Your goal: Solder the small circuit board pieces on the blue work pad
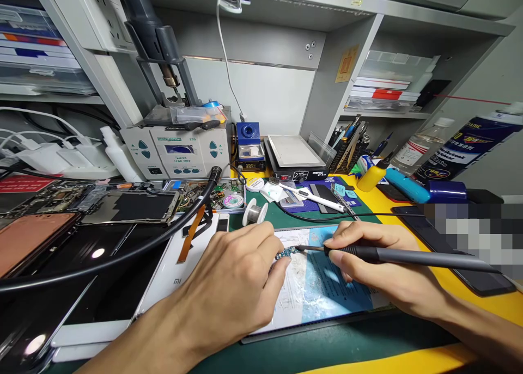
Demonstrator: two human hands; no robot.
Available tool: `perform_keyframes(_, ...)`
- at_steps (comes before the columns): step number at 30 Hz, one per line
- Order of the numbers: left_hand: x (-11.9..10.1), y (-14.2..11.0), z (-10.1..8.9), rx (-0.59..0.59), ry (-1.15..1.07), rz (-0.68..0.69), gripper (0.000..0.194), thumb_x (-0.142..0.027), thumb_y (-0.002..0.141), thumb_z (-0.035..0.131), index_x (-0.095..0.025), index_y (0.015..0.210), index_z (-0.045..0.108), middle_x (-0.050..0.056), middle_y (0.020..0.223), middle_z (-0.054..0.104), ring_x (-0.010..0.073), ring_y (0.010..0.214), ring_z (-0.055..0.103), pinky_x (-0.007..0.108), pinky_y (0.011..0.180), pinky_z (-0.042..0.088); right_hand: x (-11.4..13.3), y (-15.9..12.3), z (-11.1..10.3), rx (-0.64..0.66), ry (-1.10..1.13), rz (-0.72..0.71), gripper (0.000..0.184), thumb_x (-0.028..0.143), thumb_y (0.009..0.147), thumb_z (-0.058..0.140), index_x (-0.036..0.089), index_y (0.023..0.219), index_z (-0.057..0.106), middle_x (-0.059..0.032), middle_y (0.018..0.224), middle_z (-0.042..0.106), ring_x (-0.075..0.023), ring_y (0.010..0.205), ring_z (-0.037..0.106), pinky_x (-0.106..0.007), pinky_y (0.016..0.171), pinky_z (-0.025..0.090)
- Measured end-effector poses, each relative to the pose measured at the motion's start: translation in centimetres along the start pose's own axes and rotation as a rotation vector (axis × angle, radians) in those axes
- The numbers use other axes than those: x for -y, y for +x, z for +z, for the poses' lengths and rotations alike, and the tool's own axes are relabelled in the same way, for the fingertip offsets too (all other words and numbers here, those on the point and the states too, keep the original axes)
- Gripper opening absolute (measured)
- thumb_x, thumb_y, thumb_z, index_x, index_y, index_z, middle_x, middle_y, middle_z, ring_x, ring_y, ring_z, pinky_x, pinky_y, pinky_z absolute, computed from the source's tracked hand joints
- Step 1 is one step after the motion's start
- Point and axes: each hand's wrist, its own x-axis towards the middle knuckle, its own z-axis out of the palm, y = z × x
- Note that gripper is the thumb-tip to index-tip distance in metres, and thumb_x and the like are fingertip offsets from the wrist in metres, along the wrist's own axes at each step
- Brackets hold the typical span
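Yellow workbench (490, 308) topped by a green mat (286, 216)

Rework station (175, 166) reads QUICK; white box (163, 270) reads MI.

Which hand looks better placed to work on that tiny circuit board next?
Probably the right hand: it grips the soldering iron with its tip at the edge of the small circuit board, while the left hand pinches the board.

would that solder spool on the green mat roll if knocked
Probably rolls: the solder spool seems to stand on its round flanges on the green mat. The wound wire likely makes it heavy for its size, so a light bump may barely shift it.
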Motion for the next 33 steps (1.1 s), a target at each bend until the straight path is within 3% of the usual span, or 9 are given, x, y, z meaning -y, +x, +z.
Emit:
perform_keyframes(27,-0.25,0.0,-0.15,0.0,-0.014,-0.013,0.014,-0.016,0.092,0.057,-0.017,0.084,0.068,0.001,0.076,0.057,0.0183,0.066,0.056,0.034,0.056,0.038,-0.02,-0.08,0.09,0.004,0.03,0.034,0.006,0.019,0.081,0.071,0.022,0.078,0.076,0.0028,0.056,0.061,-0.0132,0.056,0.054,-0.026,0.056,0.045)
perform_keyframes(33,-0.17,0.15,-0.01,-0.002,-0.032,-0.041,0.012,-0.017,0.093,0.056,-0.017,0.089,0.067,0.001,0.08,0.059,0.0181,0.068,0.059,0.034,0.06,0.042,0.05,-0.11,-0.19,0.014,0.015,0.031,0.006,0.019,0.08,0.071,0.021,0.077,0.076,0.002,0.056,0.062,-0.0136,0.055,0.053,-0.027,0.055,0.045)
